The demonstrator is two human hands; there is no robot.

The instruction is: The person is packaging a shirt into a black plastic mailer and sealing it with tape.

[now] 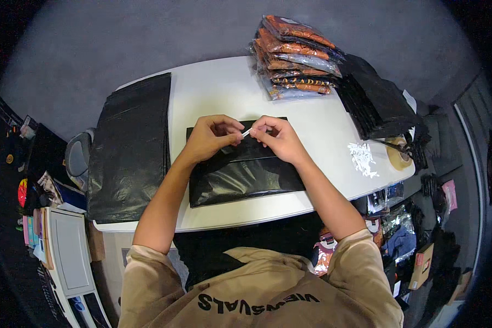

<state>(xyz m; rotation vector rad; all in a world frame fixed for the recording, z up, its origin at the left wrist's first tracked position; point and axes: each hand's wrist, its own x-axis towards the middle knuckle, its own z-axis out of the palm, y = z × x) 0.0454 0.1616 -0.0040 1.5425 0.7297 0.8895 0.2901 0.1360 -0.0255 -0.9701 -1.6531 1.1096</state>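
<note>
A small white paper slip point(246, 133) is pinched between the fingertips of both my hands, over the middle of the table. My left hand point(217, 133) grips its left end, fingers curled. From the right, my right hand point(276, 135) closes on the other end with thumb and index finger. Beneath both hands lies a folded black plastic mailing bag point(240, 183), flat on the white table point(202, 98). My wrists partly cover its upper part.
Flat black plastic bags point(131, 147) lie stacked at the left. Clear-bagged folded garments point(298, 60) form a pile at the back right, beside more black packages point(374, 98). Small white slips point(362, 159) lie near a tape roll point(398, 156). A white cabinet point(71, 251) stands lower left.
</note>
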